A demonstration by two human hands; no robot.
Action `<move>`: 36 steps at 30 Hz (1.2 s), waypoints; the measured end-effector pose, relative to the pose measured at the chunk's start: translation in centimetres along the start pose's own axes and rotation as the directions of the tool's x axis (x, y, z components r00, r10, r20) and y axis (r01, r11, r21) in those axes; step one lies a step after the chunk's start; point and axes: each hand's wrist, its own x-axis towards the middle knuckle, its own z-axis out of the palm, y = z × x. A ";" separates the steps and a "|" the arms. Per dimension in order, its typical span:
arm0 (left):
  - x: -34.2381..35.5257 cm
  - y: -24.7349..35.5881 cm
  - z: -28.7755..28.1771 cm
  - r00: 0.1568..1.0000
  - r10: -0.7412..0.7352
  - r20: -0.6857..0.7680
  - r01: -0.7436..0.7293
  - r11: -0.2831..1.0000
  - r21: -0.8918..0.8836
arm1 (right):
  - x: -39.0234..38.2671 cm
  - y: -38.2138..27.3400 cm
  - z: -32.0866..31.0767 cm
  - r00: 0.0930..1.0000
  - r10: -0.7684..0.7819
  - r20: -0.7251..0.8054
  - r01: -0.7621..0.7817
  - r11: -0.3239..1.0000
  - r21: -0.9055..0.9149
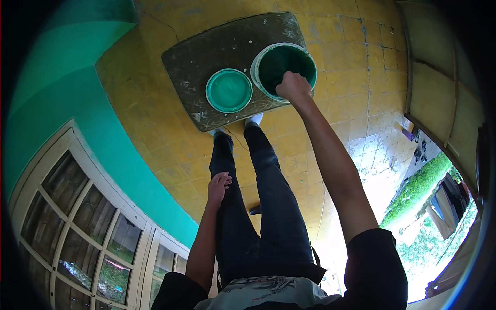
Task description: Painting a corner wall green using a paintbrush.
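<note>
Low dark bench (206, 51) is standing at 12 o'clock on yellow floor tiles (346, 57), its top showing pale smudges. Teal wall (77, 103) is running along 9 to 10 o'clock, a pale window frame (68, 221) is filling 7 to 8, a tan panel (429, 98) is standing at 2 to 3, and daylight with grass (421, 188) is showing at 3 to 4.

Bucket (281, 59) is sitting at the bench's 3 o'clock, its rim overlapping the right edge in view. Green disc (229, 90), lid or shallow tub, cannot tell, is lying at 6 to 7 o'clock, just beside the bucket and near the near edge. Bench top is showing from 9 to 12 o'clock, giving sideways room; floor is stretching past the right edge.

Right hand (294, 87) is coming in from 5 o'clock, reaching over the bucket's near rim, fingers curling in; cannot tell what they are pinching, if anything. Left hand (219, 187) is resting by the left thigh, fingers loosely bending. Legs (284, 227) are extending toward the bench's near edge, feet (254, 119) standing right by it.
</note>
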 end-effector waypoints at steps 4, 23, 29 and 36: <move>0.5 -0.1 0.2 1.000 0.022 0.001 -0.022 1.000 -0.009 | 1.6 0.6 0.3 0.994 -0.032 -0.108 0.036 0.999 0.031; 0.8 -1.0 -0.5 0.997 0.072 -0.029 -0.071 0.997 0.022 | 1.6 -0.4 0.0 0.985 -0.057 -0.160 0.049 0.997 -0.052; 1.2 -1.6 -0.6 0.988 0.152 -0.027 -0.151 0.988 0.042 | 1.5 -0.2 0.6 0.939 -0.072 -0.337 0.068 0.997 -0.022; 1.4 -2.0 -0.4 0.979 0.204 -0.028 -0.202 0.978 0.053 | 0.3 -1.1 -1.2 0.999 0.030 0.017 -0.028 0.992 -0.121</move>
